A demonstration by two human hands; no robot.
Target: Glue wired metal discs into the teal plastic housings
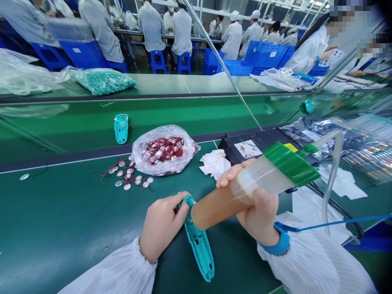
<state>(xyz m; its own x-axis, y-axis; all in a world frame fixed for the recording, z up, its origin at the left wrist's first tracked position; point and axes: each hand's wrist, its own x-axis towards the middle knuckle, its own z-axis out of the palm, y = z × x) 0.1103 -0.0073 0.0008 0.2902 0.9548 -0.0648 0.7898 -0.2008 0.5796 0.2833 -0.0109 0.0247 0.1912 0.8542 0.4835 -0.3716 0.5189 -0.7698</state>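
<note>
"Pinching what, the left hand (pixel 165 222)?"

"Its grip, thumb against fingers, is on the upper end of an elongated, turquoise plastic shell (pixel 200 249), which lies slanting, hollow side up, on the smooth, dark green tabletop (pixel 76 228)."

"And the right hand (pixel 259 216)?"

"That grip is wrapped around a thick, translucent cylinder with brown contents (pixel 240 190), tilted so its brown end points down at the shell. Whether they touch, I cannot tell. A ridged, green cap (pixel 289 165) closes the other end, and a clear, bent hose (pixel 333 171) runs from it. A bright blue band (pixel 277 243) circles that wrist."

"What lies past the hands?"

"Silvery, round discs with thin red wires (pixel 129 173), scattered beside a clear plastic bag (pixel 165 170) filled with more of them. Right of the bag sits crumpled white tissue (pixel 216 162), next to a flat, black box with a white label (pixel 266 139)."

"Farther still?"

"A small turquoise casing (pixel 121 128) on a glossy, bright green strip (pixel 171 114); then a clear bag of turquoise pieces (pixel 104 81); last, people in white coats (pixel 151 24) among blue plastic stools (pixel 157 61)."
</note>
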